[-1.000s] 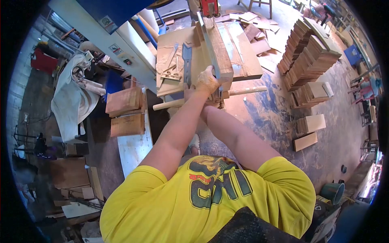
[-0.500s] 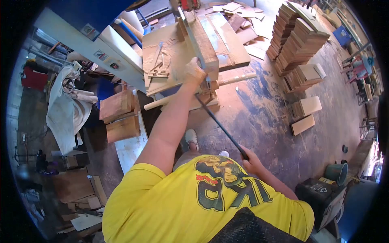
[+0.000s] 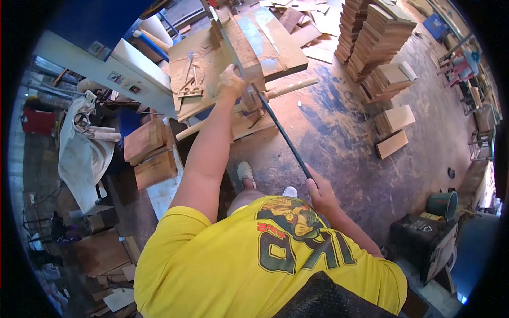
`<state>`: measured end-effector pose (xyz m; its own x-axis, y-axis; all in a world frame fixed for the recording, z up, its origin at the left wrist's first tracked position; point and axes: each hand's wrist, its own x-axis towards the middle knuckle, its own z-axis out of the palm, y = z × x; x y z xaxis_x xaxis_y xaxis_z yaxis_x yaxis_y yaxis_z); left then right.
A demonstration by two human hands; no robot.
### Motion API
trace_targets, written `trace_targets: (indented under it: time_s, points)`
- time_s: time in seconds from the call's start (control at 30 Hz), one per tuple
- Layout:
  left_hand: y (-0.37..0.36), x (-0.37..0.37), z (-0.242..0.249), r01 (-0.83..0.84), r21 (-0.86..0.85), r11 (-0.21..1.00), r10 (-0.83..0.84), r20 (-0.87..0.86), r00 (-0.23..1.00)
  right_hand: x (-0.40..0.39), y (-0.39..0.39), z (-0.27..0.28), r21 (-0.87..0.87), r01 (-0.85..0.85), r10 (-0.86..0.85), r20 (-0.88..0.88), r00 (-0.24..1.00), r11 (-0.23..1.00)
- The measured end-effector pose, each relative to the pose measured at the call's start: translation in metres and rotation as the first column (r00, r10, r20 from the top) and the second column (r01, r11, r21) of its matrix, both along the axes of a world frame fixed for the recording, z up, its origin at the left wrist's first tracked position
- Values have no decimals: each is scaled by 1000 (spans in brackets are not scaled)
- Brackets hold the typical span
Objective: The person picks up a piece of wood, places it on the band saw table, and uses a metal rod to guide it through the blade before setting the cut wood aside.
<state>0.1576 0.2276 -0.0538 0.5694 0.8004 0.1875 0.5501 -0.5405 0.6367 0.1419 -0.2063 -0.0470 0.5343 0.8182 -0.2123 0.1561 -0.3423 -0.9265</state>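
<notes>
As gripped: rod [image 3: 281, 132] btwn both hands [image 3: 320, 195]

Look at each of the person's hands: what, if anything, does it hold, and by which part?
The right hand grips the near end of a long dark rod. The left hand presses on the near end of a thick wooden block on the saw table.

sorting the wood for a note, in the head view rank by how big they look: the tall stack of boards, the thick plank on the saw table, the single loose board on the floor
1. Tall stack of boards, though it lies farther off.
2. Thick plank, under the left hand.
3. Single loose board, plainly smallest.
The first two are unsure: distance differs.
</notes>
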Motion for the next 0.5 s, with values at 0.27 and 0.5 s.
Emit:
trace_targets:
  time_s: [0.27, 0.5]
  points:
    - [-11, -1, 20, -19, -43, 999, 18, -26, 999, -10, 10, 7, -29, 67, -69, -100, 993, 997]
    - [-15, -1, 24, -29, -63, 998, 29, 0, 1000, -7, 11, -7, 61, 79, -82, 48, 995, 995]
